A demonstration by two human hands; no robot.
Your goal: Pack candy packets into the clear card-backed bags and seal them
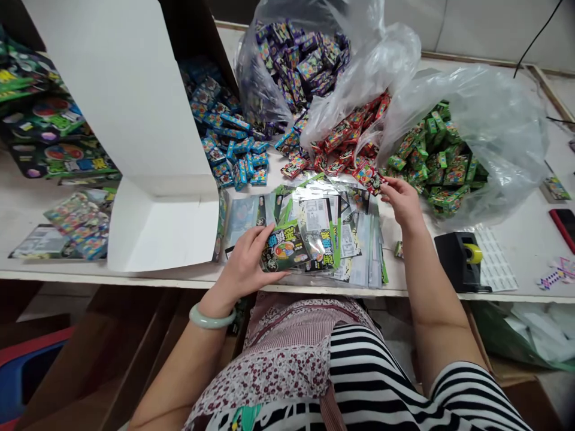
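Observation:
My left hand [249, 260] grips a black and green printed pouch [284, 246] by its left side, thumb and fingers around it. Under and beside that pouch lies a spread of clear-fronted printed bags [354, 239]. My right hand [399, 200] pinches a small red candy packet [369, 178] at the front of the red packet pile [344, 134]. Blue packets [242, 158] lie loose to the left of the red ones. Green packets [453, 170] fill an open plastic bag at the right.
A white open carton [179, 224] stands left of the bags. Purple packets [305, 66] fill a plastic bag at the back. A black tape dispenser [456, 263] and a red-edged phone [563, 227] lie at the right. Filled pouches [58, 134] are stacked far left.

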